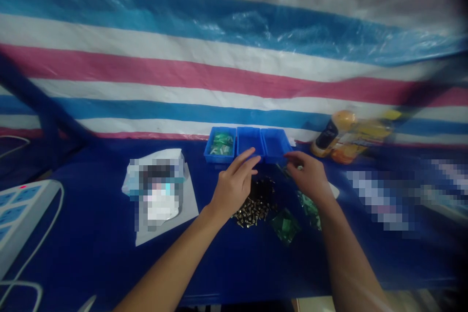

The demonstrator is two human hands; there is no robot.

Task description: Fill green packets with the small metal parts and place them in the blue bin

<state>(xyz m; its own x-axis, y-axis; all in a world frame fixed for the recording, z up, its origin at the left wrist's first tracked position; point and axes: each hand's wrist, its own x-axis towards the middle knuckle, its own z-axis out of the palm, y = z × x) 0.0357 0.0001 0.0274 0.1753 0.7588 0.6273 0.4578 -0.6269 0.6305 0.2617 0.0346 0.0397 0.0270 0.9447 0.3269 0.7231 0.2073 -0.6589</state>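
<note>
My left hand (234,185) hovers over a pile of small brass-coloured metal pieces, perhaps screws (252,212), its fingers stretched out and apart with nothing between them. To its right, my right hand (310,175) has its fingers curled together just in front of the right-hand blue bin (277,145). Something small and greenish shows at those fingertips, too blurred to name. A green plastic packet (285,225) lies beside the metal pile. More green packets (310,209) are partly hidden under my right wrist. Green packets also fill the left blue bin (220,144). The middle blue bin (250,142) stands behind my left fingers.
A white plastic bag (153,158) and a white sheet (192,195) lie at left. Farther left is a power strip (27,214) with a white cable. Bottles with orange-yellow contents (334,134) stand back right. A striped sheet (204,73) hangs behind the blue-covered table (234,268).
</note>
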